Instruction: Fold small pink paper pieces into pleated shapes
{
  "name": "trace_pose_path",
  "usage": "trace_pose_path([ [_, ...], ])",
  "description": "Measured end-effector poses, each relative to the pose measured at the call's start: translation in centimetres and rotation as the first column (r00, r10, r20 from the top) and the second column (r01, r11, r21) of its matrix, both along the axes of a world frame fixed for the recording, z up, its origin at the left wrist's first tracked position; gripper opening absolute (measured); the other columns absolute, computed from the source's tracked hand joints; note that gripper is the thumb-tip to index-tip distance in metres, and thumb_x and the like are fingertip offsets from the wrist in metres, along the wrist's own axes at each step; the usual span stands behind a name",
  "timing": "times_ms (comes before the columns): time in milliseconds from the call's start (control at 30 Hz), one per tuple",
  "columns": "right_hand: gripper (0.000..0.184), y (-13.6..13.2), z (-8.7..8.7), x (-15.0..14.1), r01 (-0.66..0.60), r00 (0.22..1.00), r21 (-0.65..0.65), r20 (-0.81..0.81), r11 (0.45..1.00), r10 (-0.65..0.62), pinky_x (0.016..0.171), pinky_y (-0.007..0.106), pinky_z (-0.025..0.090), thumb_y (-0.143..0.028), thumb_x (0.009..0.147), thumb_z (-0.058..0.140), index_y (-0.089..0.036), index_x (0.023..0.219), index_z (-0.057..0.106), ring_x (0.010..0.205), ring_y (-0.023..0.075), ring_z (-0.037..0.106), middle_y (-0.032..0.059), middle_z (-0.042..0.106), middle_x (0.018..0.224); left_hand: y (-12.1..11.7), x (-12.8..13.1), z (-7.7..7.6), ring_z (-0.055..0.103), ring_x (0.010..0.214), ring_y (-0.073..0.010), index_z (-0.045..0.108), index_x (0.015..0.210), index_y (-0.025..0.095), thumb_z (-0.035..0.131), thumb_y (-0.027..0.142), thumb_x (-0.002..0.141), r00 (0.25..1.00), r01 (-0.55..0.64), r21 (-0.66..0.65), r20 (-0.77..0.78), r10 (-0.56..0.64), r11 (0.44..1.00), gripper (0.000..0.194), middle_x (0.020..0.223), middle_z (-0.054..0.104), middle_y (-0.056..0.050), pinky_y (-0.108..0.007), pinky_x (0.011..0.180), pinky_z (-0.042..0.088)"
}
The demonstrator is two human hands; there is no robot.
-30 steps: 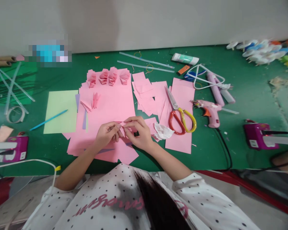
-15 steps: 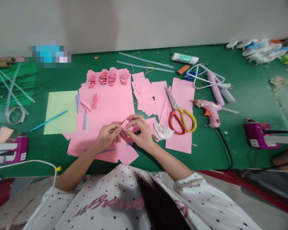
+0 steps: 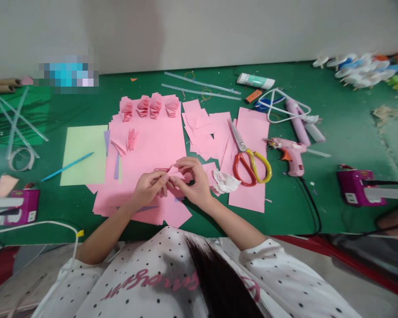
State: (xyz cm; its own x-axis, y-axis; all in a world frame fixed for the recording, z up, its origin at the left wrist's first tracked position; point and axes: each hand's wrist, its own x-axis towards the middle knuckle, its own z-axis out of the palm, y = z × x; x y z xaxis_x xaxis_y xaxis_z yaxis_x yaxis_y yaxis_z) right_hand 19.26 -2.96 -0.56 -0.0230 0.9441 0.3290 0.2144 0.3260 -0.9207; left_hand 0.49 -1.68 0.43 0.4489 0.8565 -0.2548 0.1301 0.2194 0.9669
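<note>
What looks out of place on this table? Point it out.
The crumpled white wad, just right of the right hand, looks odd among flat pink sheets. An orange scrap lies stray near the wall.

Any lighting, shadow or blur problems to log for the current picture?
Head view: a soft shadow darkens part of the wall. Head view: a pixelated patch at upper left hides what lies there. Head view: scissors read clearly, but fingers of the left hand and right hand partly cover the pink paper.
</note>
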Motion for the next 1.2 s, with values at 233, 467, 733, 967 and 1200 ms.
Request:
trace_pose_path([
  [233,0.04,-0.34,-0.2,-0.07,0.011,0.999,-0.145,-0.047,0.989,-0.018,0.081,0.037,0.058,-0.036,0.087,0.074,-0.025,0.121,0.058,0.093,0.0193,0.065,0.0079,0.065,0.11,-0.04,0.07,0.26,0.057,0.049,-0.0084,0.071,0.087,0.013,0.055,0.053,0.098,0.999,0.034,0.015,0.0,-0.034,0.999,0.044,0.061,0.068,-0.002,-0.018,0.047,0.044],
  [467,0.04,-0.54,-0.59,0.07,-0.034,0.992,-0.26,-0.127,0.965,0.001,0.059,0.025,0.049,-0.041,0.087,0.073,-0.026,0.122,0.059,0.072,0.0126,0.06,-0.0006,0.061,0.086,0.01,0.34,0.71,0.057,0.048,-0.0082,0.071,0.085,0.014,0.061,0.055,0.093,1.0,0.019,-0.007,0.004,-0.019,1.0,0.043,0.063,0.069,-0.003,-0.018,0.046,0.047],
  [733,0.045,-0.41,-0.47,0.08,-0.08,0.981,-0.297,-0.191,0.951,0.023,0.057,0.024,0.048,-0.043,0.085,0.076,-0.025,0.122,0.056,0.066,0.0111,0.057,-0.0018,0.061,0.083,-0.17,0.48,0.09,0.057,0.046,-0.0086,0.07,0.087,0.013,0.071,0.05,0.088,0.988,-0.146,-0.083,0.033,0.149,0.986,0.036,0.064,0.069,-0.003,-0.019,0.044,0.047],
  [967,0.048,-0.18,-0.54,-0.12,-0.189,0.947,-0.405,-0.316,0.895,0.057,0.062,0.027,0.052,-0.052,0.083,0.076,-0.025,0.117,0.056,0.063,0.0118,0.061,-0.003,0.064,0.076,0.04,0.47,0.71,0.058,0.045,-0.008,0.067,0.086,0.013,0.074,0.05,0.085,0.966,-0.224,-0.12,0.103,0.237,0.967,0.038,0.063,0.07,-0.002,-0.019,0.045,0.046],
  [1200,0.037,0.02,0.16,-0.13,-0.165,0.942,-0.416,-0.335,0.894,0.019,0.058,0.026,0.048,-0.057,0.081,0.076,-0.022,0.085,0.064,0.059,0.0111,0.054,-0.0036,0.056,0.066,0.03,0.43,0.34,0.06,0.047,-0.0099,0.062,0.08,0.014,0.071,0.056,0.085,0.974,-0.164,-0.162,0.129,0.186,0.973,0.044,0.068,0.074,-0.006,-0.021,0.046,0.048],
])
